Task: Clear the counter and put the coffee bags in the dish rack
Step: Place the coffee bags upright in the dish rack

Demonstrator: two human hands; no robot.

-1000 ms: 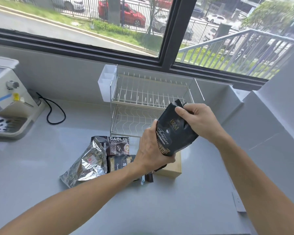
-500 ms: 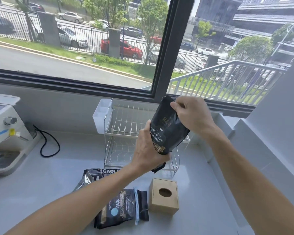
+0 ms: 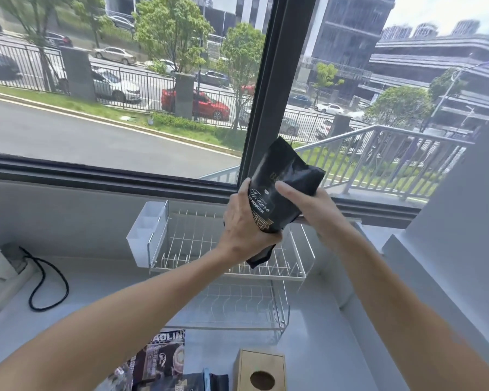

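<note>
I hold a black coffee bag (image 3: 280, 179) with gold lettering in both hands, upright and just above the top tier of the white wire dish rack (image 3: 232, 273). My left hand (image 3: 244, 230) grips its lower left side. My right hand (image 3: 308, 206) holds its right side, thumb across the front. The rack has two tiers and both look bare. More coffee bags (image 3: 164, 362) lie on the grey counter (image 3: 82, 300) at the bottom edge, partly cut off.
A white cutlery holder (image 3: 146, 232) hangs on the rack's left end. A small wooden box with a round hole (image 3: 259, 373) stands in front of the rack. A black cable (image 3: 44, 283) loops at the left by a white machine. A window runs behind.
Both hands have lifted the black bag up and toward the rack's top tier. My right hand has shifted from the bag's top to its right side. The view has tilted upward.
</note>
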